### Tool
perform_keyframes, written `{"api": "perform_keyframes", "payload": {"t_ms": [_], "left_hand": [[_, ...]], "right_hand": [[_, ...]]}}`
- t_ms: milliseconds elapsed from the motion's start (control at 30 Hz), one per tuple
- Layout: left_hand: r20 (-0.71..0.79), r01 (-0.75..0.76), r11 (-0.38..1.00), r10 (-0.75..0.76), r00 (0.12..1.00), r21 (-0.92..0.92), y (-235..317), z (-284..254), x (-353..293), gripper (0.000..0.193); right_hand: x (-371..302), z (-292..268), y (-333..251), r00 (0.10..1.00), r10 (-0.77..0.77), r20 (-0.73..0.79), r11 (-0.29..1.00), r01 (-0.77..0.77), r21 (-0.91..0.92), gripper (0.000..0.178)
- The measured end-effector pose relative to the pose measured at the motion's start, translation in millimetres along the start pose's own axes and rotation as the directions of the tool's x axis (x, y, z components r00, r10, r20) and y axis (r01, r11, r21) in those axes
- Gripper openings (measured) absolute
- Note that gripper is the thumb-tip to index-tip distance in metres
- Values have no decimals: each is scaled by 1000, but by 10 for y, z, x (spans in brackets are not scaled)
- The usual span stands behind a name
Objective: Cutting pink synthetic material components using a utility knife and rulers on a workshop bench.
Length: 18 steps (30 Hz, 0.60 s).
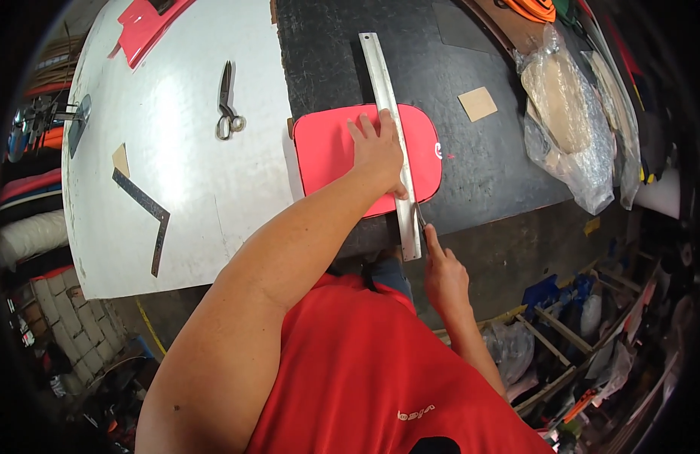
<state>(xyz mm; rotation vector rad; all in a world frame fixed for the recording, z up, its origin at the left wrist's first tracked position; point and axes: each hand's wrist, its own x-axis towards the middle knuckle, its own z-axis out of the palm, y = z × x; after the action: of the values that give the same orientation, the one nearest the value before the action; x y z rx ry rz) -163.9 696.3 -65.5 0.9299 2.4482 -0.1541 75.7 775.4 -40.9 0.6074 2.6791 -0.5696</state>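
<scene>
A pinkish-red rounded rectangular sheet (323,147) with a dark outline lies on the black tabletop, close to its front edge. Across its right part runs a long metal straightedge (381,76), which overhangs the table's front edge. My left hand (378,155) presses down on the straightedge and the sheet, fingers spread, thumb toward me. Closed around a slim knife (420,217), my right hand (447,276) is just off the front edge. The knife's narrow metal end meets the straightedge's right side by the sheet's near edge; its handle is mostly hidden in my fingers.
Scissors (229,113) and a dark metal angle square (149,208) lie on the white tabletop (191,181) to the left. A small tan card (478,104) and bubble-wrapped pieces (569,121) are at right. Below right stands a cluttered wooden rack (554,337).
</scene>
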Motion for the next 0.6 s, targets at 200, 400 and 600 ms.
{"api": "perform_keyframes", "payload": {"t_ms": [200, 400, 600], "left_hand": [[25, 19, 1000, -19, 999, -1, -18, -22, -14, 137], [29, 32, 994, -29, 999, -107, 51, -18, -7, 135], [122, 3, 991, 13, 992, -131, -1, -70, -3, 115]], "right_hand": [[-17, -224, -9, 998, 24, 59, 1000, -24, -9, 55], [1029, -601, -375, 980, -43, -195, 997, 55, 61, 50], [1900, -563, -588, 982, -63, -177, 997, 70, 33, 49]]}}
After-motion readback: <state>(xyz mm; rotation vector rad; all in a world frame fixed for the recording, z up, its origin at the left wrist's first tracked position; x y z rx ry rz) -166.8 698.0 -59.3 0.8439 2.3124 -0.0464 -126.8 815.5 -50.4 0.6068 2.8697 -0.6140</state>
